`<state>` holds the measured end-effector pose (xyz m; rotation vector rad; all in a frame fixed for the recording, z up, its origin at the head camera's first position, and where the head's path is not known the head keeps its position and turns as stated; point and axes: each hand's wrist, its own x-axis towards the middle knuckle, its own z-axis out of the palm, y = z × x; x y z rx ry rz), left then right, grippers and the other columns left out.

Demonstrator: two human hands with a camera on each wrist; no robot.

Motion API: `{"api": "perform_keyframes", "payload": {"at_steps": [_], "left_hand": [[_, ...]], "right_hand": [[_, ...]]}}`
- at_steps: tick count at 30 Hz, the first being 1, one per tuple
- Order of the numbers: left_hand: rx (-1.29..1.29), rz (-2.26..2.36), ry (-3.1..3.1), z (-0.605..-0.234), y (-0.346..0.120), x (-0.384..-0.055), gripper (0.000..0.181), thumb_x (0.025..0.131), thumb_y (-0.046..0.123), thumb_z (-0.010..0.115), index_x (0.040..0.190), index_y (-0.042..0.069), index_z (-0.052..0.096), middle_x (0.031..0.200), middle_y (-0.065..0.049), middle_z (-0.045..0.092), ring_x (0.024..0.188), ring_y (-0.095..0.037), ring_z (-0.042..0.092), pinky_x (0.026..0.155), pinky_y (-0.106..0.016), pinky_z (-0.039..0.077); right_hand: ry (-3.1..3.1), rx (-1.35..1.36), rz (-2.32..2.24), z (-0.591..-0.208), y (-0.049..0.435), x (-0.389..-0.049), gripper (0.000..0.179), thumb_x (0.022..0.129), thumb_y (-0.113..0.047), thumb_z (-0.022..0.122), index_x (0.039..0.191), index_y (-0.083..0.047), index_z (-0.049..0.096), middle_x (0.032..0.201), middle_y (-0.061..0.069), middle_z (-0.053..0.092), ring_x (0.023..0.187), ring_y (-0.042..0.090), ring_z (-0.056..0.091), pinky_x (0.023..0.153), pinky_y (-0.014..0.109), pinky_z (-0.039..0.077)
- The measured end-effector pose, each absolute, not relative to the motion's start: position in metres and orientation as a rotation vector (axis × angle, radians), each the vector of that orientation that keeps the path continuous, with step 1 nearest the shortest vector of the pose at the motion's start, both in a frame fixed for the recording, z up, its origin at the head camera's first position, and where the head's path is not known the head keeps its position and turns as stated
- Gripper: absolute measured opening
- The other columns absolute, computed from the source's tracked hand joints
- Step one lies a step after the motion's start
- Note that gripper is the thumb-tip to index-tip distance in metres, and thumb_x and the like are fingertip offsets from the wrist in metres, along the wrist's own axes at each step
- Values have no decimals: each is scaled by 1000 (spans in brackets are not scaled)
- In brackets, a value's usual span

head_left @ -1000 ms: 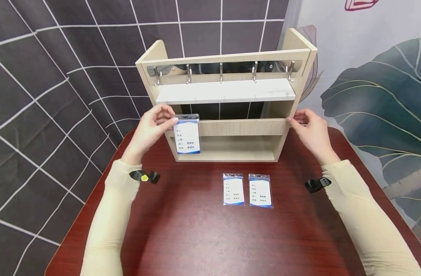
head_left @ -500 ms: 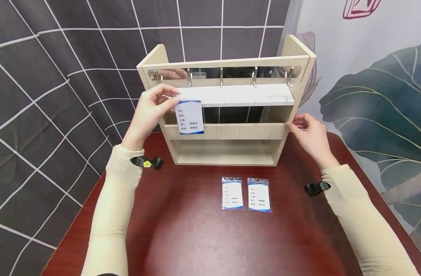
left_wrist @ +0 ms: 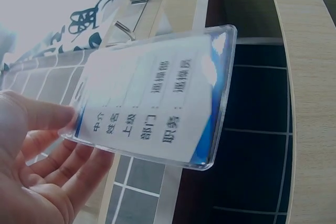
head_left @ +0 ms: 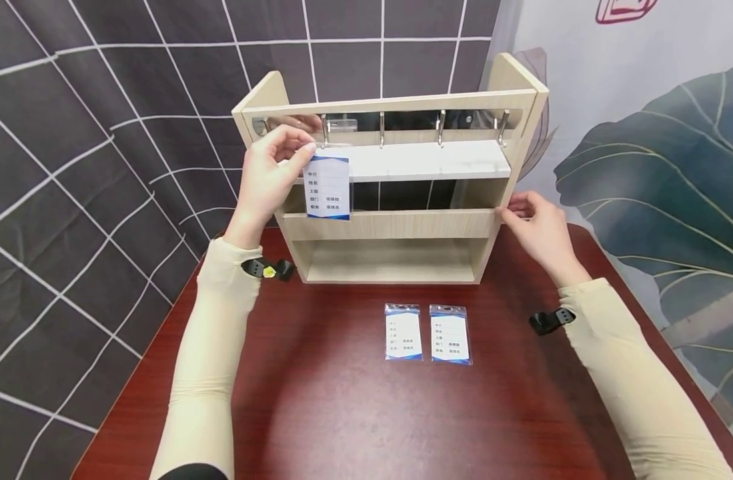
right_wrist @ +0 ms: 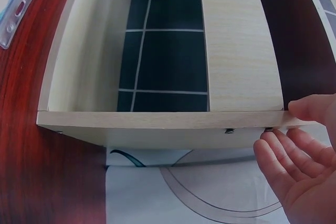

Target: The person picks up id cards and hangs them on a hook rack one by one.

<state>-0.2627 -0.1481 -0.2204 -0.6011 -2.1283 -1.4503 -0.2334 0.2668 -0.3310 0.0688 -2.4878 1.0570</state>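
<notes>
My left hand (head_left: 269, 175) pinches the upper left corner of a clear plastic ID badge holder (head_left: 327, 188) between thumb and fingers. The badge hangs upright in front of a wooden shelf rack (head_left: 396, 225), just below its row of metal hooks (head_left: 382, 130). In the left wrist view the badge's slot lies by the thumb, and two hooks (left_wrist: 125, 31) show behind the card. On the other side, my right hand (head_left: 540, 230) grips the rack's right side panel (right_wrist: 157, 120), thumb on its front edge and fingers curled along the outer face.
Two more ID badges, a left one (head_left: 403, 333) and a right one (head_left: 450, 335), lie flat on the dark red table (head_left: 342, 413) before the rack. A white shelf board (head_left: 426, 160) spans the rack under the hooks. Grid-patterned cloth (head_left: 180, 73) hangs behind.
My left hand has raised the badge from the rack's lower front board to just under the hooks. The right hand keeps its grip on the side panel.
</notes>
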Motion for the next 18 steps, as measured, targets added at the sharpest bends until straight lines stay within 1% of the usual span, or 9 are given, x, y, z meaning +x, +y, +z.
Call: {"api": "perform_keyframes", "payload": {"at_steps": [4,12,18], "left_hand": [[-573,-1416,-2119,-220,-146,-263,16,95,10,69,103,-4,69,94,-6,69,81,-10,61,76,-20,46],[-507,-1289,-2172,-217,-142,-261,16,94,12,70,102,-2,71,92,-8,70,78,-10,60,75,-19,46],[-473,-1198,-2213,-213,-142,-260,15,94,12,68,101,-1,72,92,-10,71,78,-10,60,75,-18,45]], "right_hand": [[-2479,67,1065,-332,266,-235,36,96,-31,65,115,0,65,106,22,70,78,-14,48,73,12,40],[-2496,54,1068,-331,266,-236,38,96,-31,63,117,0,64,108,23,69,81,-9,51,74,15,40],[-2490,41,1073,-333,266,-238,40,96,-34,62,118,-1,64,108,22,69,80,-9,50,74,15,40]]}}
